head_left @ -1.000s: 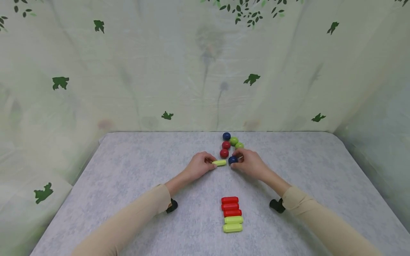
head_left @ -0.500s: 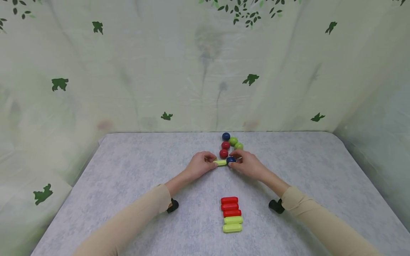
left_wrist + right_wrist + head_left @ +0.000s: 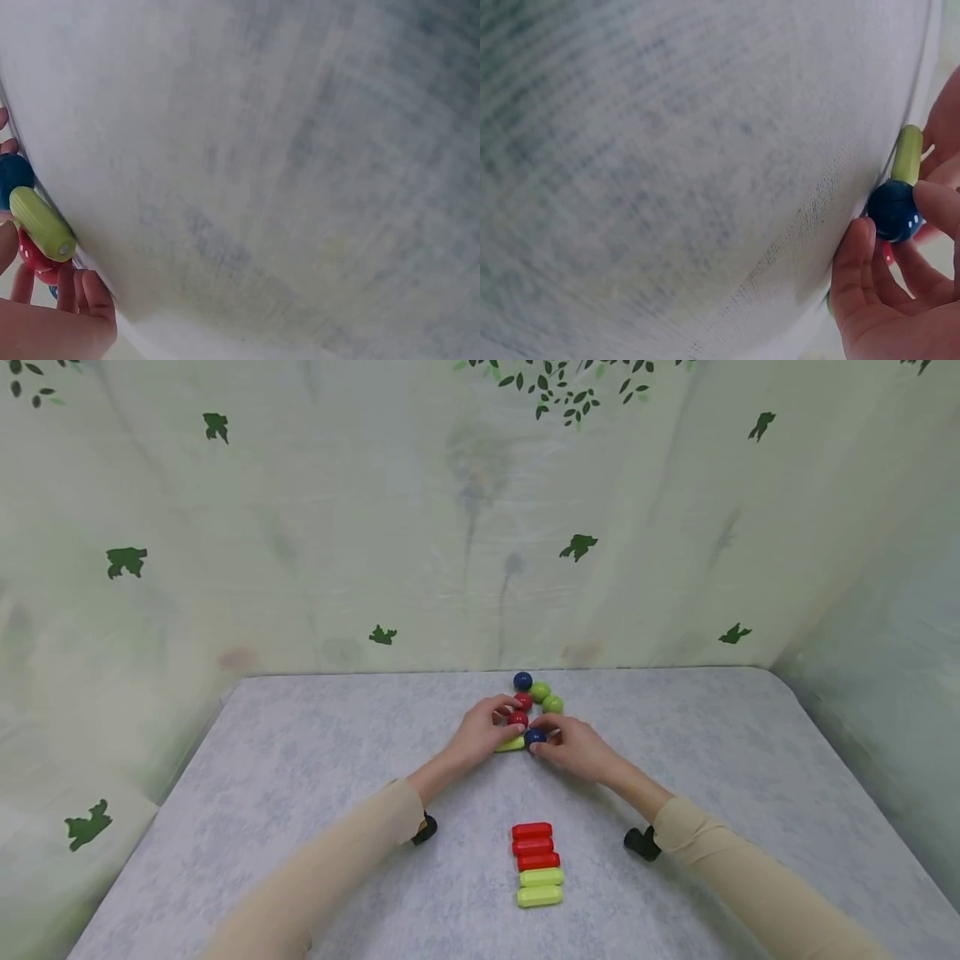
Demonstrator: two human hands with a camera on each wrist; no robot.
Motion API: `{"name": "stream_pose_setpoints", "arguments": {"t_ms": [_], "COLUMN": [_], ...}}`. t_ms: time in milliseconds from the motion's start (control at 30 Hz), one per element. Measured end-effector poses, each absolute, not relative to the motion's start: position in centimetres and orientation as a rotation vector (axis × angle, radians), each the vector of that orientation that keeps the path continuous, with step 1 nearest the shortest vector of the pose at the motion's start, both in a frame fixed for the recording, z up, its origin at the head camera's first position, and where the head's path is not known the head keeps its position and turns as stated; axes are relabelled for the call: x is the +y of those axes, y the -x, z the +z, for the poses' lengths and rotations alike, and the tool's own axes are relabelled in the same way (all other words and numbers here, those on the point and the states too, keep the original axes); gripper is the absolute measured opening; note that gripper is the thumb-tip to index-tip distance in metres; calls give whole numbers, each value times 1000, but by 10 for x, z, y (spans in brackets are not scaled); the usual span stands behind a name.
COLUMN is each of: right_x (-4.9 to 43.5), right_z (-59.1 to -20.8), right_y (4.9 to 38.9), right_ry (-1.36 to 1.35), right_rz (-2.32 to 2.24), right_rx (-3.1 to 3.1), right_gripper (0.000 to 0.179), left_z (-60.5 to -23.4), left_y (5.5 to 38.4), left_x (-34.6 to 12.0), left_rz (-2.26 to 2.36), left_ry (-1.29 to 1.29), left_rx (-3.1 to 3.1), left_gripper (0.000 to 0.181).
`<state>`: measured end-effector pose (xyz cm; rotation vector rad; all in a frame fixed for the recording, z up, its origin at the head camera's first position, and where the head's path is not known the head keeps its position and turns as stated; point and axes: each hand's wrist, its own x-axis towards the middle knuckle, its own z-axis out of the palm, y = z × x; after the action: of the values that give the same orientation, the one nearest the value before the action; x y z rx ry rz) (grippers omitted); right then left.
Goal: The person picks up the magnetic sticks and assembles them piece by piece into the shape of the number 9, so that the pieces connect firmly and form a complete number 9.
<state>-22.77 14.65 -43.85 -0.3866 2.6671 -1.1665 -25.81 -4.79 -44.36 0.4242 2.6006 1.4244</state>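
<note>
My right hand (image 3: pixel 577 748) pinches a glossy blue ball (image 3: pixel 894 211) between thumb and fingers, low over the table. That ball sits against one end of a short yellow-green bar (image 3: pixel 43 225), which lies on the cloth. My left hand (image 3: pixel 480 727) has its thumb and fingers curled about the nearer red ball (image 3: pixel 517 719), just behind the bar. A second red ball (image 3: pixel 522 702) lies farther back by the left fingertips. Two green balls (image 3: pixel 552 704) and another blue ball (image 3: pixel 522 681) continue the group toward the far edge.
Closer to me, three red bars (image 3: pixel 533 847) and two yellow-green bars (image 3: pixel 541 887) lie stacked in a column on the pale cloth-covered table (image 3: pixel 337 735). A light curtain (image 3: pixel 315 527) with leaf prints hangs behind the table's far edge.
My right hand has brought the blue ball left against the bar's end. My left hand has let go of the bar and moved up and right to the red ball.
</note>
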Motion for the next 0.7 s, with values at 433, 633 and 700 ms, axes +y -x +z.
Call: {"name": "stream_pose_setpoints", "arguments": {"t_ms": [433,633,700], "right_x": [142,147,149], "right_z": [-437,-438,-439], "right_y": [227,227,227], "right_ry": [375,370,369], "right_rz": [-1152,-1148,-1154], "right_rx": [2666,2672,2670], "right_gripper": [36,37,37], "left_z": [-448,-444,-443], "left_y": [267,261,259], "left_x": [-64,-81,-87], "left_rz": [1398,1320,1299], "left_ry": [-440,-480,-480], "left_rx": [2614,2618,2618], "left_gripper": [32,38,35]}}
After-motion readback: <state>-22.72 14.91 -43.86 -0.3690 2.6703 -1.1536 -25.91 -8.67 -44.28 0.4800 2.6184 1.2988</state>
